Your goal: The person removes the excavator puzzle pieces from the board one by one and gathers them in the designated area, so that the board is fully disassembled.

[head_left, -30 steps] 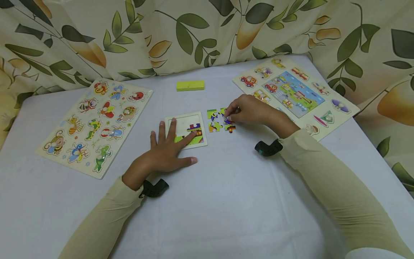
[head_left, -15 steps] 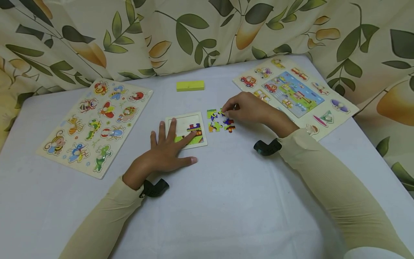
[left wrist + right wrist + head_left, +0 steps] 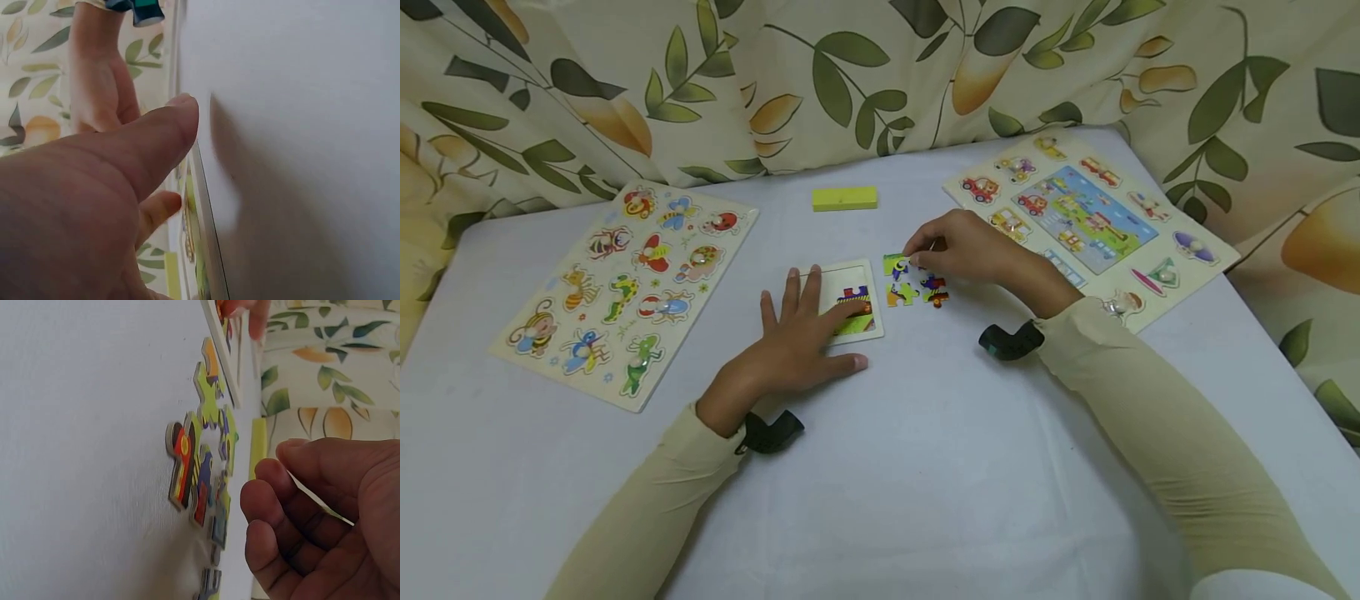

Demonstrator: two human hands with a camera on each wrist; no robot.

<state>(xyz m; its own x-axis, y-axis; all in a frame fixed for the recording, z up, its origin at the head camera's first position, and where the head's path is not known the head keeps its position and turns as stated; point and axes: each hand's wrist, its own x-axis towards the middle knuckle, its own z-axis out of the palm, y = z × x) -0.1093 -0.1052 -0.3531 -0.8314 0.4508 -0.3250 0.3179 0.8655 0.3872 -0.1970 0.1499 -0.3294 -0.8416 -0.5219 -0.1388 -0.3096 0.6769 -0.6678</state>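
Over flat, multicoloured jigsaw pieces [image 3: 904, 293], our right hand [image 3: 964, 244] curls, its hold unclear; we seem mid-selection, next needing a precise pinch.

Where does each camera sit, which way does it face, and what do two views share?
Head: worn on the head, facing forward and down at the white cloth-covered table, showing both beige-sleeved forearms, left hand and right hand.
Left wrist: on that wrist, looking past the left thumb along the table; right hand beyond.
Right wrist: on that wrist, looking across multicoloured jigsaw pieces; right fingers in front, left fingers at top.
Shared: head and right wrist show the yellow-green rectangular block.
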